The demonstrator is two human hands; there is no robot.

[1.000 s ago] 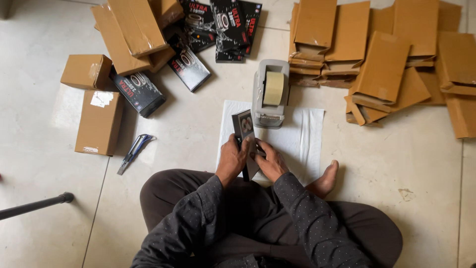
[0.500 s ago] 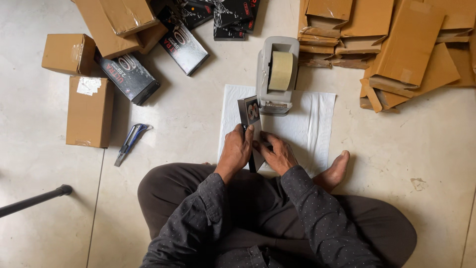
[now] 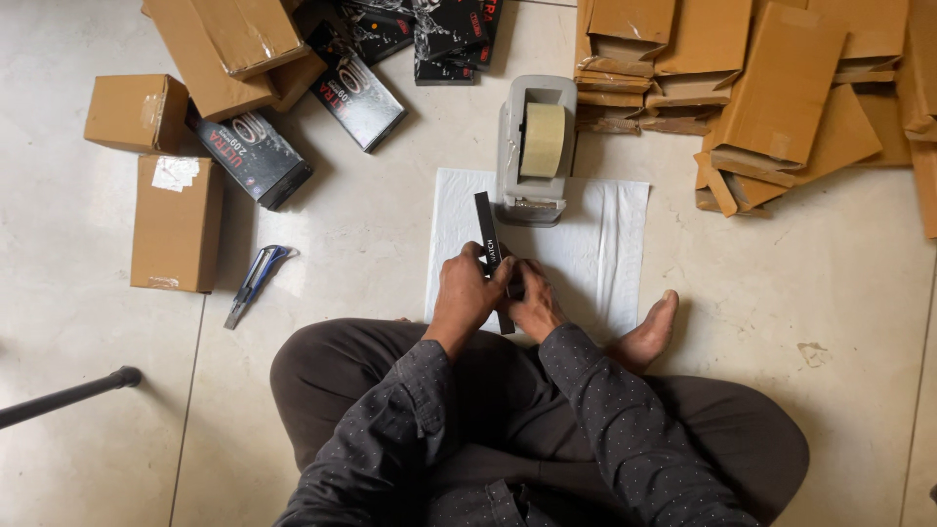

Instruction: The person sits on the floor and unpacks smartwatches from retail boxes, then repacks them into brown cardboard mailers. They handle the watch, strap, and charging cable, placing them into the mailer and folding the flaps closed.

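Left hand (image 3: pixel 467 293) grips slim black box (image 3: pixel 488 234) | right hand (image 3: pixel 532 304) holds its near end | tape dispenser (image 3: pixel 534 148) just beyond

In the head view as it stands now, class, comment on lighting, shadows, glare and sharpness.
Head view: soft, even light; faint shadows under the tape dispenser and both hands; mild sheen on the floor tiles, no harsh glare; the slim black box held by the left hand and right hand looks sharp; edges slightly bowed.
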